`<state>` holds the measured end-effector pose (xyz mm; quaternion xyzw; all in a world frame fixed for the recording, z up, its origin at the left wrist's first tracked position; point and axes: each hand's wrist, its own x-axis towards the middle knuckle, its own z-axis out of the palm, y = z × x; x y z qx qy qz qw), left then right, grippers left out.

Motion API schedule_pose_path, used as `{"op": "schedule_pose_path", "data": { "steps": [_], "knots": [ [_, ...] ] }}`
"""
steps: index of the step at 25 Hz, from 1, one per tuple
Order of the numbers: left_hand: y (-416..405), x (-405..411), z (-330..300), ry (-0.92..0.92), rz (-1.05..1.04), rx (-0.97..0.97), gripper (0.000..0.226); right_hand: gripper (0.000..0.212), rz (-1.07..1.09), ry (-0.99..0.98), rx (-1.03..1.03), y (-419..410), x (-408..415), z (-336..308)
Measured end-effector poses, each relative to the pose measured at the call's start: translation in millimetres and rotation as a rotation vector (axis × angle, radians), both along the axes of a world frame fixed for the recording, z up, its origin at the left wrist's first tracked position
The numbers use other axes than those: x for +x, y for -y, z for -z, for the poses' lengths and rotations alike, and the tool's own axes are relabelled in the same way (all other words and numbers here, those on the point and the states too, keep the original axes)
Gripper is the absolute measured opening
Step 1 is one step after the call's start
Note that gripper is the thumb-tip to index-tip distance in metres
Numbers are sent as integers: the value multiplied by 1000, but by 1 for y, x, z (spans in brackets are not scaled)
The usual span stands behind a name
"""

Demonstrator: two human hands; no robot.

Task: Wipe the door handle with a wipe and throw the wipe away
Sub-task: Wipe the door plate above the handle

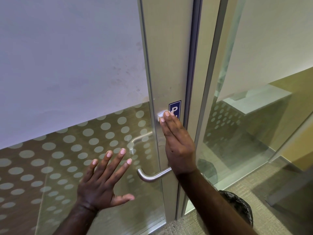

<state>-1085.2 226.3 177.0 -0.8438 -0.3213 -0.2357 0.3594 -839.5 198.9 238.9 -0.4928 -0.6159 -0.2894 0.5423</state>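
A brushed metal lever door handle sticks out to the left from the aluminium door frame. My right hand lies flat against the frame above the handle, fingers together, pressing a small white wipe under the fingertips beside a blue sign. My right wrist covers the handle's base. My left hand is spread open in front of the dotted glass panel, left of the handle, holding nothing.
The door has frosted glass above and a dot pattern below. A second handle shows through the glass on the far side. A black bin bag sits on the carpet at the lower right. A glass wall stands to the right.
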Motion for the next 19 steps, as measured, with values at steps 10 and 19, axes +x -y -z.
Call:
{"op": "schedule_pose_path", "data": {
  "steps": [10, 19],
  "knots": [
    [1, -1, 1, 5, 4, -20, 100, 25, 11, -11, 105, -12, -5, -31],
    [1, -1, 1, 3, 6, -10, 101, 24, 132, -119, 116, -11, 17, -30]
  ]
}}
